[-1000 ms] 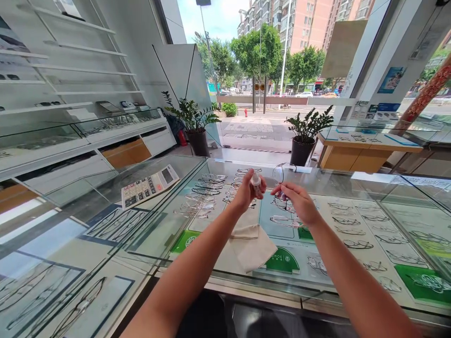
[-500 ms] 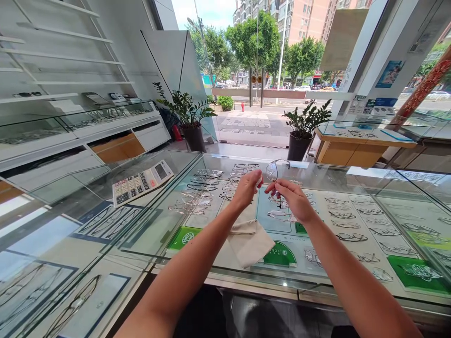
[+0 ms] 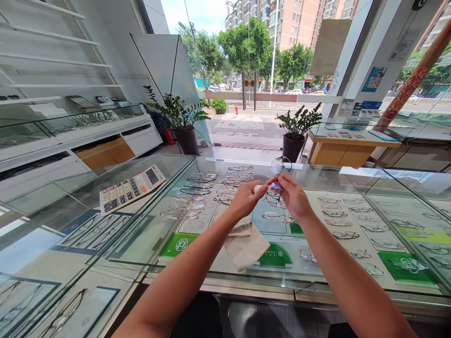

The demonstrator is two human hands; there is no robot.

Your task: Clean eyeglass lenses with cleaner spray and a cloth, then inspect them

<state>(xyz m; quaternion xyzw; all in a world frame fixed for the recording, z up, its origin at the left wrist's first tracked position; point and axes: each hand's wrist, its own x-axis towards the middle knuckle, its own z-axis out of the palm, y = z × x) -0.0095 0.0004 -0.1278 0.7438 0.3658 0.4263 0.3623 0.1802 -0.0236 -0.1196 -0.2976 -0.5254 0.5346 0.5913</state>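
Note:
My right hand (image 3: 295,199) pinches a pair of thin-rimmed eyeglasses (image 3: 277,165) above the glass counter. One lens stands upright over the fingertips and the other hangs just below them. My left hand (image 3: 246,196) is closed, with a small white rounded thing (image 3: 257,189) showing between thumb and fingers; I cannot make out its kind. The left fingertips are right beside the lower lens, and whether they touch it is unclear. Below the hands, a beige cleaning cloth (image 3: 246,246) lies rumpled on the counter.
The glass display counter (image 3: 257,277) holds rows of eyeglasses (image 3: 336,214) and green cards (image 3: 405,267). A calculator (image 3: 132,188) lies at the left. Beyond the counter stand two potted plants (image 3: 185,119), and a wooden cabinet (image 3: 347,150) is at the right.
My hands have come closer together, the left moving right toward the eyeglasses. The eyeglasses have turned in my right hand. The whole view has shifted slightly.

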